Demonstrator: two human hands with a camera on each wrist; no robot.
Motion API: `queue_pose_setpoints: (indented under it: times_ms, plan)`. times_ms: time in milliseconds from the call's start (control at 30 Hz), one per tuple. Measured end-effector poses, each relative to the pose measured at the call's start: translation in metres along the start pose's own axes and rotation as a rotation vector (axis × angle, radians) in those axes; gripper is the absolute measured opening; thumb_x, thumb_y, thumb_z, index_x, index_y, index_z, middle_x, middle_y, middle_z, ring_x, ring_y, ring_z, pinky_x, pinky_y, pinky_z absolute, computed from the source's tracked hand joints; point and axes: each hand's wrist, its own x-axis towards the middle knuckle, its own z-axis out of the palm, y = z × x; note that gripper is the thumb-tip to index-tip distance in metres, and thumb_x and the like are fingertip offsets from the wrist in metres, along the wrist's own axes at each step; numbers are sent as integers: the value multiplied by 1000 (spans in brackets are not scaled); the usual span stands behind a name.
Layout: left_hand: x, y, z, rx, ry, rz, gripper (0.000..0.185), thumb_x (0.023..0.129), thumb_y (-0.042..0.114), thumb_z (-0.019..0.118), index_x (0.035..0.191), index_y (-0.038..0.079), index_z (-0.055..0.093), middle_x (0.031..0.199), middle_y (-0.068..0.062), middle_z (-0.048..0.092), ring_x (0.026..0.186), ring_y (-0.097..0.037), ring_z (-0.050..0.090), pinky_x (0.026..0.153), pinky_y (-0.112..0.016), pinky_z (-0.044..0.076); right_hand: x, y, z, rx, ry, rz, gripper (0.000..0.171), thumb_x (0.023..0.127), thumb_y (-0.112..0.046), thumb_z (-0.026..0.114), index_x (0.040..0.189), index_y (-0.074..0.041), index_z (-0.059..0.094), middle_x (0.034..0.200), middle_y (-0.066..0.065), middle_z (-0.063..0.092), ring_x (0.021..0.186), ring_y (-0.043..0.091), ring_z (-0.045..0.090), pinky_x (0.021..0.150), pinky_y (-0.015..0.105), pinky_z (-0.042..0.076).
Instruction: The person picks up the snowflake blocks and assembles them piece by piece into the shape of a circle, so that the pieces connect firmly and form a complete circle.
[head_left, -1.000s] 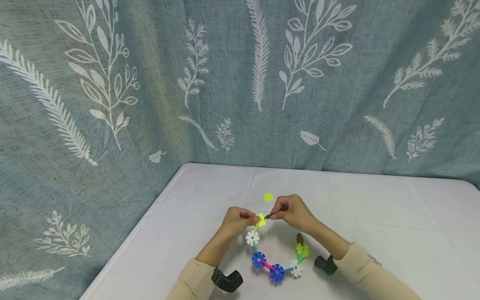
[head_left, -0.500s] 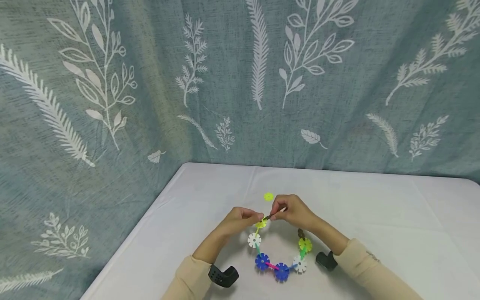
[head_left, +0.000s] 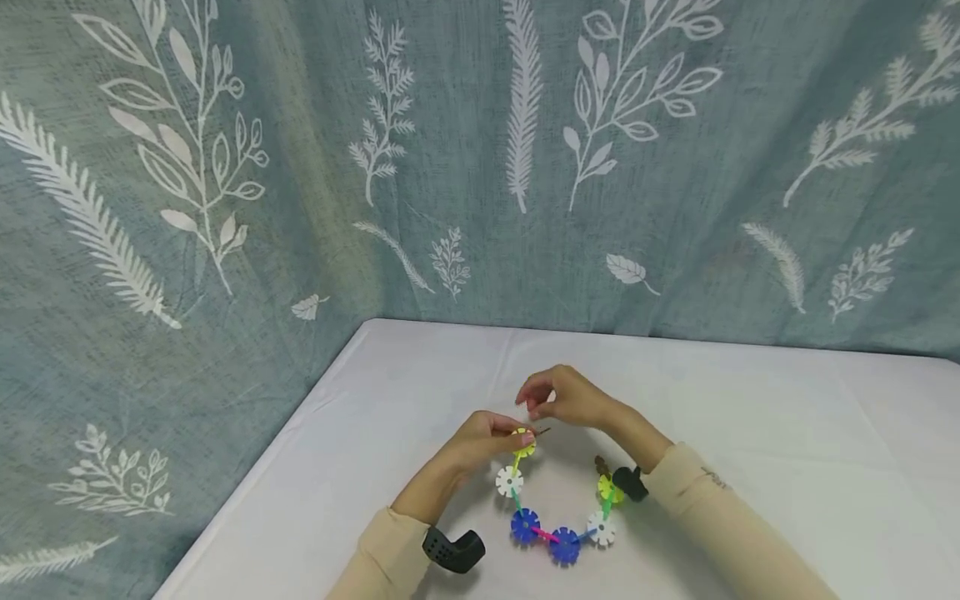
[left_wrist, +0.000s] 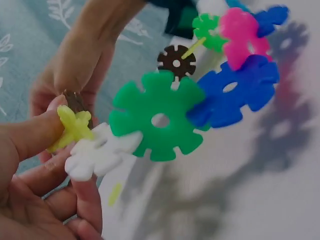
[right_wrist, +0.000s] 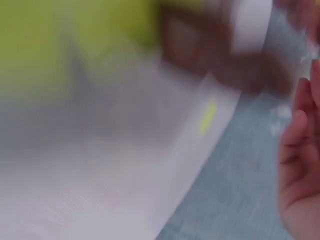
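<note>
My left hand (head_left: 476, 440) pinches a yellow notched plastic disc (left_wrist: 75, 129) at one end of a curved chain of linked snowflake discs. A brown disc (left_wrist: 76, 102) sticks out from that yellow one, seen edge-on in the head view. From there the chain runs through a white disc (head_left: 509, 481), a blue disc (head_left: 525, 526) and others to a brown disc (head_left: 602, 466) at its far end. My right hand (head_left: 573, 400) hovers beyond the chain, fingers loosely bent, holding nothing visible. A loose yellow disc (right_wrist: 207, 117) lies on the table, hidden in the head view.
The table (head_left: 750, 433) has a white cloth. Behind it and at the left hangs a blue-green curtain (head_left: 465, 150) with white leaf prints. Black wrist devices sit at the left sleeve (head_left: 454, 552) and right sleeve (head_left: 630, 483), the right one overlapping the chain's end.
My right hand has let go of the brown disc, which stays joined to the yellow one, and has moved up and away towards the loose yellow disc. The left hand keeps its pinch.
</note>
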Motion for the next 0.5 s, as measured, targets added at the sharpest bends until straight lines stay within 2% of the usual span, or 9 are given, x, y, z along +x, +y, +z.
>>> queue_pose_setpoints:
  times_ms: [67,167,267,367,500]
  plan:
    - [-2,1,0,-11,-2,14,30,85,16,65,104,-7,65,88,-6,71,78,-5,60,82,-28,45,8,1,-7,-97,29,47,20,79,3,65,99,4,65,81,14,65,71,13,59,67,30,50]
    - [-5,2,-1,-13,1,-2,30,84,15,65,104,-6,65,88,-6,71,75,-4,60,79,-26,46,13,10,-13,-243,63,221,28,81,-3,65,109,2,64,86,12,65,74,17,60,64,29,48]
    - [-7,1,-2,0,11,-20,29,84,16,66,103,-5,66,88,-6,71,75,-5,61,79,-26,45,17,21,-11,-367,47,350,37,81,-10,68,116,-2,62,90,12,65,77,18,58,61,28,44]
    - [-8,-1,-4,-14,13,-28,28,83,16,67,103,-4,66,89,-6,71,76,-6,61,80,-27,44,22,29,-7,-386,28,407,41,80,-13,69,119,-3,61,91,14,65,77,18,53,63,29,43]
    - [-10,-2,-8,-43,7,-22,29,84,14,66,104,-6,65,89,-5,71,77,-5,60,80,-26,45,28,33,-1,-362,42,447,34,79,-11,70,112,-7,66,93,12,65,82,19,54,67,30,44]
